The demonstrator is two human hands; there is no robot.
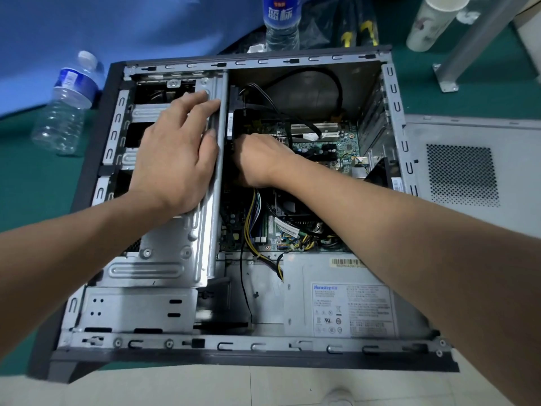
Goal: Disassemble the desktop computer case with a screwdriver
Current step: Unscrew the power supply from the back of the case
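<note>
Two bottles point(66, 104) flank the case point(87, 159) on green matting point(26, 186); left hand point(175, 153) flat, right hand point(257, 159) grip unclear.

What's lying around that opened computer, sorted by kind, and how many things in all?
Bottles: 2
Paper cups: 1
Side panels: 1
Total: 4

Two hands point(175, 153) point(257, 159), one computer case point(395, 118), two water bottles point(67, 104) point(281, 22), one side panel point(468, 171).
</note>
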